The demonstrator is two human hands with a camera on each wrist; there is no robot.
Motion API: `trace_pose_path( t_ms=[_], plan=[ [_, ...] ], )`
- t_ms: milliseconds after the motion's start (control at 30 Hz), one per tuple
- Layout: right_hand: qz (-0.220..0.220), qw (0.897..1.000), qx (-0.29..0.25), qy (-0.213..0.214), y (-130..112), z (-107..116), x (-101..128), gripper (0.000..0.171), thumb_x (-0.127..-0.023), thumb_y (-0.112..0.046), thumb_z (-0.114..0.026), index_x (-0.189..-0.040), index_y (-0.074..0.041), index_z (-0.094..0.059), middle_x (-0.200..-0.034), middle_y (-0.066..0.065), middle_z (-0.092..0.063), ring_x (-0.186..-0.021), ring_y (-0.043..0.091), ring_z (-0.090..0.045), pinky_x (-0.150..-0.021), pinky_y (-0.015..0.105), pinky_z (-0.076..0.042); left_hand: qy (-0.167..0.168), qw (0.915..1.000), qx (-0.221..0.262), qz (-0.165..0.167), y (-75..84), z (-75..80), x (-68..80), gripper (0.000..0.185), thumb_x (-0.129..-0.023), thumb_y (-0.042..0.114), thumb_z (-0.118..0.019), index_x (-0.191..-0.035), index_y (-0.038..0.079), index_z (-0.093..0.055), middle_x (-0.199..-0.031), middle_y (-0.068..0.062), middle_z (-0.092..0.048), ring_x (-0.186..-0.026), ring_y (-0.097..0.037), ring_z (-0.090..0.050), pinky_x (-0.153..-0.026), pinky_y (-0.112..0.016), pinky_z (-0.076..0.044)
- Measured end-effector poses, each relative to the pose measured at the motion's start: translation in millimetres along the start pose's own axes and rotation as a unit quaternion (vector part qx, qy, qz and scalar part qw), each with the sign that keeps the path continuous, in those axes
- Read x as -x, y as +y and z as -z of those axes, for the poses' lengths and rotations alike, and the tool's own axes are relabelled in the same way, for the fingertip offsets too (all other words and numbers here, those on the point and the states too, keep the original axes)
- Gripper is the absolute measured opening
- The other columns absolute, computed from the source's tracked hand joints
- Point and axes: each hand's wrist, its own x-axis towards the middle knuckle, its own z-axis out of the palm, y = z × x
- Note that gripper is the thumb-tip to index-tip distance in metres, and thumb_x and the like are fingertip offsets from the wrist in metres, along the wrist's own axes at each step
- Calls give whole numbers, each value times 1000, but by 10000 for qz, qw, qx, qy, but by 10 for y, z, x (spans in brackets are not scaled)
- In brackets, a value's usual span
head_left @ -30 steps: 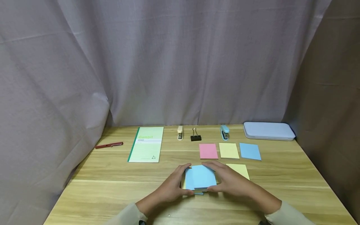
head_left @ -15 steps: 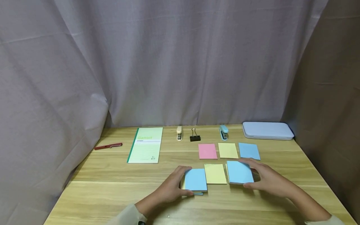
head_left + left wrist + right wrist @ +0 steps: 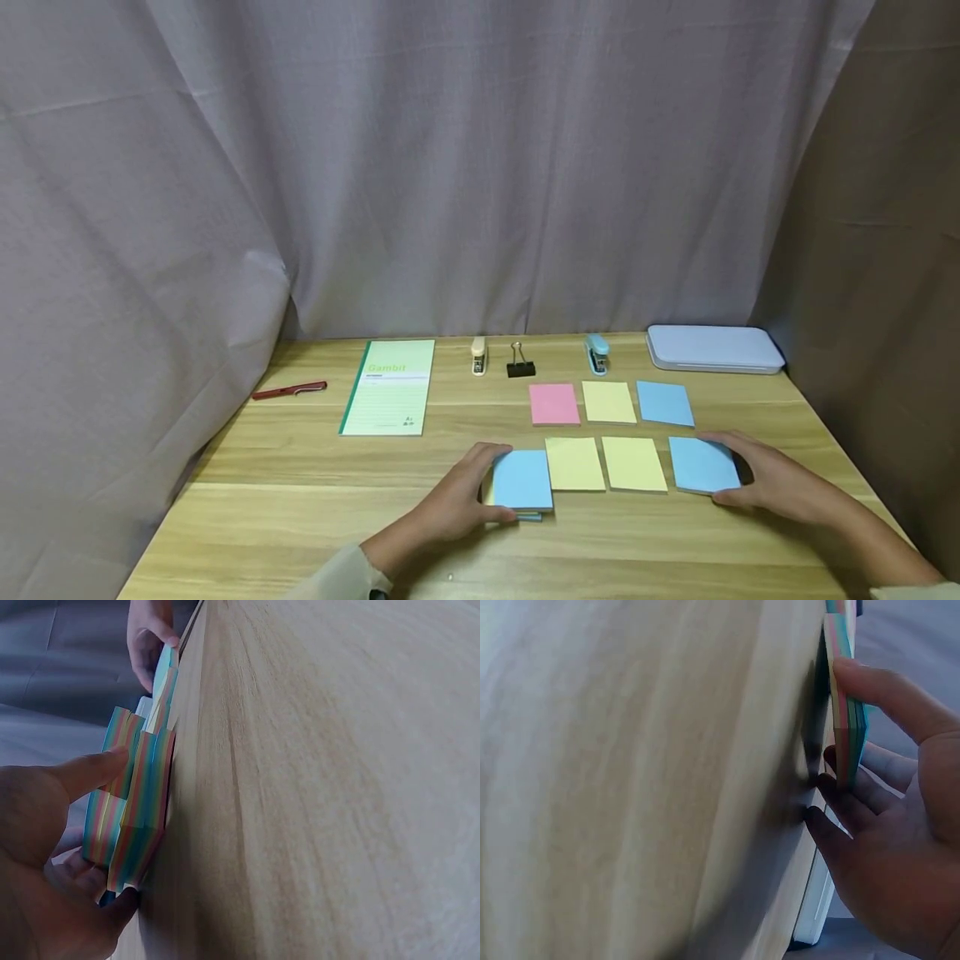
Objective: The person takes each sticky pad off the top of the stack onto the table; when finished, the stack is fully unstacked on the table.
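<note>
My left hand [image 3: 457, 492] grips a blue-topped pad of sticky notes [image 3: 522, 481] near the table's front middle; in the left wrist view the thumb and fingers [image 3: 90, 776] clasp its rainbow-striped edge [image 3: 135, 817]. My right hand [image 3: 765, 479] holds another blue-topped pad [image 3: 701, 464] on the table at the right end of the near row, thumb [image 3: 885, 690] on top and fingers under its edge [image 3: 845, 712]. Two yellow pads [image 3: 574, 463] [image 3: 633, 463] lie between the blue ones.
Behind lies a row of pink [image 3: 554, 404], yellow [image 3: 608, 402] and blue [image 3: 663, 403] pads. Further back are a green notebook [image 3: 388, 387], a red pen [image 3: 289, 389], a beige stapler [image 3: 477, 355], a black binder clip [image 3: 520, 362], a blue stapler [image 3: 597, 353] and a pale case [image 3: 712, 347]. A curtain hangs behind.
My right hand has carried a blue-topped pad away from the left hand's stack, rightward past the two yellow pads, to the right end of the near row. The left hand has stayed put.
</note>
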Motion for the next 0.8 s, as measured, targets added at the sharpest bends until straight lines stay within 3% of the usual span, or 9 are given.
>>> trace_pose_path(
  t_ms=[233,533,700,800],
  plan=[
    [379,9988,291,87,36,-60,-14,80,-75,-38,-92,-142,-12,-57,-139,15,-57,-122,16,-51,-86,19,-43,-1,10000,-29,-21,4,5,-2,88,-83,32,-88,-155,13,-41,-149,0,-48,-131,-18,-50,-115,-43,-42],
    [173,9991,381,-70,-59,7,-34,87,-76,-45,-90,-147,-11,-53,-141,16,-55,-124,35,-53,-87,30,-49,-7,10000,33,25,8,4,3,89,-82,33,-88,-155,13,-41,-149,-1,-48,-132,-19,-50,-116,-45,-41],
    [507,9984,162,179,-247,34,-92,86,-76,-45,-90,-148,-13,-53,-144,17,-54,-127,39,-50,-96,12,-36,-35,10000,8,48,2,-2,2,88,-83,34,-87,-155,15,-41,-150,0,-48,-133,-19,-50,-116,-44,-41],
    [700,9974,4,186,-445,40,-171,83,-78,-41,-90,-149,-15,-53,-147,15,-54,-132,42,-47,-99,9,-31,-23,10000,-5,29,2,2,2,88,-83,35,-87,-155,14,-41,-150,0,-48,-133,-18,-49,-116,-44,-41]
  ],
)
